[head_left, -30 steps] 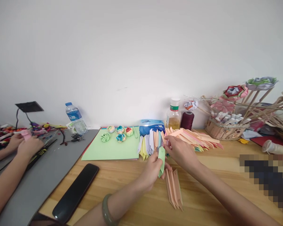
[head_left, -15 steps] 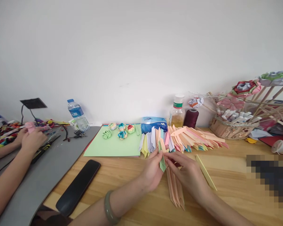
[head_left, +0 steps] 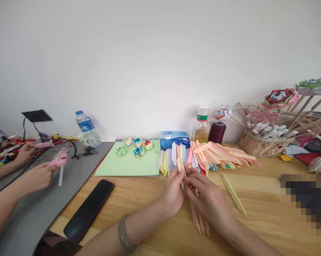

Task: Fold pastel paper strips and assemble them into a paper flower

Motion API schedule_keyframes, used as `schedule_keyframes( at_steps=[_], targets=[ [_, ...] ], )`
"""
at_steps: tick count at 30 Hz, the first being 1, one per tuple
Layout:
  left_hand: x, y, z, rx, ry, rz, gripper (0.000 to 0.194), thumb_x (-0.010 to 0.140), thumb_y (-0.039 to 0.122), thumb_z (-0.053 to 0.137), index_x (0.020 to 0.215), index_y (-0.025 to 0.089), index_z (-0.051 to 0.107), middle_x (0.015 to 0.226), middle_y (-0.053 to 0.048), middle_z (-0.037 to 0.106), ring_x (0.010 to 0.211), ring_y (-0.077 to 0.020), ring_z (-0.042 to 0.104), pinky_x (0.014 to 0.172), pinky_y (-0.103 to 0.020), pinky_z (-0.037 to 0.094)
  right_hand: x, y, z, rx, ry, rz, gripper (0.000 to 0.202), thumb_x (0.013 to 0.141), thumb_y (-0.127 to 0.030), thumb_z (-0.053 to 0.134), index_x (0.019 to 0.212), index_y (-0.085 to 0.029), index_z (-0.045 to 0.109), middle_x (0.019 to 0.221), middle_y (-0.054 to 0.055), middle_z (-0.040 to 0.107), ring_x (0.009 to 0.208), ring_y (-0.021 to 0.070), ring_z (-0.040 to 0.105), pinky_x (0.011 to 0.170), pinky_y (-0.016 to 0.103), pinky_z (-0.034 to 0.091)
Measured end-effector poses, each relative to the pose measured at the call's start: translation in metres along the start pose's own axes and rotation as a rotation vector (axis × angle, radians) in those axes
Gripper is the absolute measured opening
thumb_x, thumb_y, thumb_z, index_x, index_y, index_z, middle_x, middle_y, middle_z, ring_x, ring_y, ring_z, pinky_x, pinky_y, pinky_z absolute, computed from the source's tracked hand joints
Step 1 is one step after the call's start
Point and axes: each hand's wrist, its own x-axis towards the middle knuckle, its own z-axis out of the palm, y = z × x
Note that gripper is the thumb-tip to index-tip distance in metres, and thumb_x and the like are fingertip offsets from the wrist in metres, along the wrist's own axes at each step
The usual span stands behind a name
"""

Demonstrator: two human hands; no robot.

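Observation:
Over the table's front part, my left hand [head_left: 173, 196] is closed around a folded peach paper strip [head_left: 180, 166], with a little green paper showing under it. My right hand [head_left: 209, 195] pinches the lower part of the same paper from the right, its fingertips touching my left fingers. More folded peach strips [head_left: 200, 221] lie on the table beneath my hands. Behind them spreads a pile of folded peach strips [head_left: 219, 154], with white and yellow folded strips [head_left: 172, 159] to its left. A single yellow strip [head_left: 233, 193] lies right of my right hand.
Several paper flowers [head_left: 138, 152] rest on green sheets [head_left: 128, 167]. A black phone [head_left: 89, 210] lies front left. Along the wall stand a tissue pack [head_left: 174, 139], bottle [head_left: 201, 126], thread spool [head_left: 217, 133] and basket [head_left: 267, 145]. At left, another person's hand [head_left: 40, 177] holds a pink glue gun [head_left: 59, 158].
The folded paper in my hands has turned, so the peach side faces me and less green shows. At left, the other person's hands have moved apart, and the glue gun has come forward.

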Motion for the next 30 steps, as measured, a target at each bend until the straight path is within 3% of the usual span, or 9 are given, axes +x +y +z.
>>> schedule_keyframes(
  at_steps=[5, 9, 13, 18, 20, 23, 25, 27, 30],
  targets=[
    [0.002, 0.003, 0.0, 0.037, 0.027, 0.011, 0.024, 0.071, 0.029, 0.062, 0.088, 0.013, 0.056, 0.085, -0.007, 0.063, 0.074, -0.0155, 0.058, 0.067, -0.027, 0.042, -0.003, -0.004, -0.005, -0.018, 0.036, -0.052, 0.021, 0.085, -0.023, 0.044, 0.086, -0.021, 0.065, 0.089, 0.006, 0.064, 0.078, 0.0178, 0.061, 0.057, 0.026, 0.046],
    [0.003, 0.003, -0.003, 0.132, 0.135, 0.007, 0.021, 0.072, 0.03, 0.058, 0.086, 0.015, 0.054, 0.064, 0.0, 0.057, 0.055, -0.0112, 0.054, 0.053, -0.024, 0.04, 0.015, 0.012, -0.018, -0.023, 0.081, -0.104, 0.023, 0.087, -0.025, 0.041, 0.088, -0.021, 0.064, 0.079, 0.004, 0.065, 0.071, 0.0147, 0.06, 0.062, 0.025, 0.045],
    [0.0, 0.005, -0.001, 0.267, 0.081, -0.077, 0.025, 0.072, 0.034, 0.056, 0.088, 0.015, 0.053, 0.058, 0.005, 0.047, 0.037, -0.004, 0.037, 0.039, -0.02, 0.024, 0.053, 0.046, -0.034, -0.497, 0.06, 0.085, 0.027, 0.083, -0.02, 0.044, 0.106, -0.02, 0.058, 0.085, 0.005, 0.064, 0.074, 0.0177, 0.059, 0.048, 0.024, 0.035],
    [-0.002, 0.009, 0.001, 0.36, -0.008, -0.117, 0.032, 0.072, 0.041, 0.055, 0.089, 0.015, 0.053, 0.058, 0.005, 0.044, 0.036, -0.0021, 0.031, 0.039, -0.02, 0.019, 0.08, 0.071, -0.039, -0.606, -0.021, -0.001, 0.019, 0.078, -0.012, 0.047, 0.073, -0.018, 0.065, 0.067, 0.004, 0.061, 0.066, 0.0181, 0.057, 0.044, 0.025, 0.024],
    [-0.001, 0.01, 0.0, 0.371, -0.026, -0.115, 0.034, 0.072, 0.044, 0.056, 0.09, 0.015, 0.054, 0.059, 0.005, 0.044, 0.037, -0.0024, 0.032, 0.04, -0.02, 0.021, 0.077, 0.068, -0.041, -0.622, -0.008, -0.026, 0.02, 0.08, -0.013, 0.045, 0.071, -0.017, 0.063, 0.069, 0.005, 0.061, 0.07, 0.0191, 0.055, 0.046, 0.026, 0.026],
    [0.0, 0.009, -0.002, 0.345, -0.01, -0.118, 0.036, 0.072, 0.045, 0.057, 0.09, 0.015, 0.055, 0.061, 0.005, 0.045, 0.04, -0.0028, 0.035, 0.043, -0.02, 0.025, 0.062, 0.051, -0.045, -0.594, 0.072, -0.114, 0.022, 0.086, -0.018, 0.041, 0.086, -0.015, 0.062, 0.081, 0.007, 0.062, 0.079, 0.0201, 0.053, 0.055, 0.028, 0.033],
    [0.001, 0.008, -0.002, 0.286, 0.024, -0.12, 0.035, 0.071, 0.046, 0.058, 0.087, 0.016, 0.056, 0.061, 0.004, 0.045, 0.043, -0.0035, 0.037, 0.044, -0.019, 0.027, 0.048, 0.034, -0.046, -0.486, 0.139, -0.345, 0.022, 0.087, -0.019, 0.04, 0.086, -0.014, 0.061, 0.08, 0.008, 0.06, 0.077, 0.0191, 0.052, 0.06, 0.028, 0.037],
    [0.001, 0.006, -0.001, 0.186, 0.044, -0.113, 0.033, 0.069, 0.045, 0.061, 0.082, 0.015, 0.056, 0.063, 0.003, 0.049, 0.05, -0.0056, 0.044, 0.048, -0.019, 0.031, 0.035, 0.016, -0.044, -0.435, 0.023, -0.543, 0.025, 0.088, -0.015, 0.037, 0.081, -0.013, 0.061, 0.075, 0.008, 0.058, 0.071, 0.0186, 0.049, 0.059, 0.029, 0.038],
    [0.001, 0.004, 0.0, 0.01, 0.022, -0.096, 0.027, 0.068, 0.039, 0.065, 0.078, 0.015, 0.057, 0.072, 0.0, 0.057, 0.068, -0.0098, 0.053, 0.062, -0.02, 0.04, 0.023, 0.002, -0.034, -0.461, -0.021, -0.63, 0.032, 0.087, -0.01, 0.033, 0.071, -0.012, 0.06, 0.066, 0.007, 0.054, 0.062, 0.0181, 0.046, 0.055, 0.031, 0.04]
  ],
)
